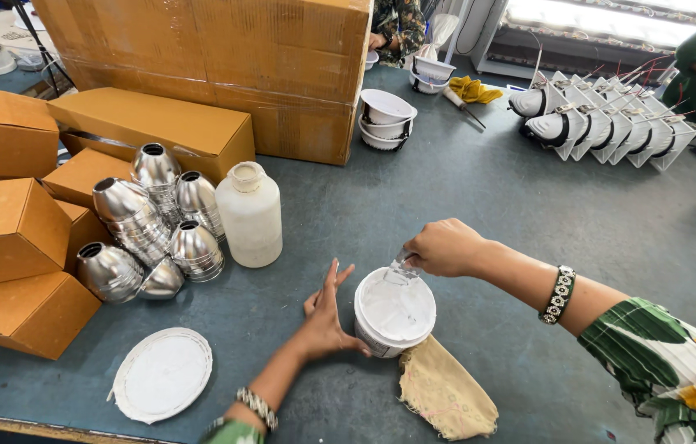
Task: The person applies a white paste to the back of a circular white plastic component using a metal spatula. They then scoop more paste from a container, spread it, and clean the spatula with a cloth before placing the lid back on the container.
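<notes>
A small white tub (393,315) full of white paste stands open on the grey-blue table (529,214). My left hand (325,316) rests flat against the tub's left side, fingers spread. Over the tub's far rim, my right hand (444,247) is closed on a small tool (401,265) whose tip dips into the paste. The tub's white lid (162,374) lies flat near the front left edge. A beige cloth (445,389) lies crumpled just in front of the tub.
Several shiny metal cups (150,226) are piled beside a white plastic bottle (249,214). Brown cardboard boxes (11,238) stack along the left and back. White bowls (386,117) and a row of white fixtures (603,123) sit farther back, near other people.
</notes>
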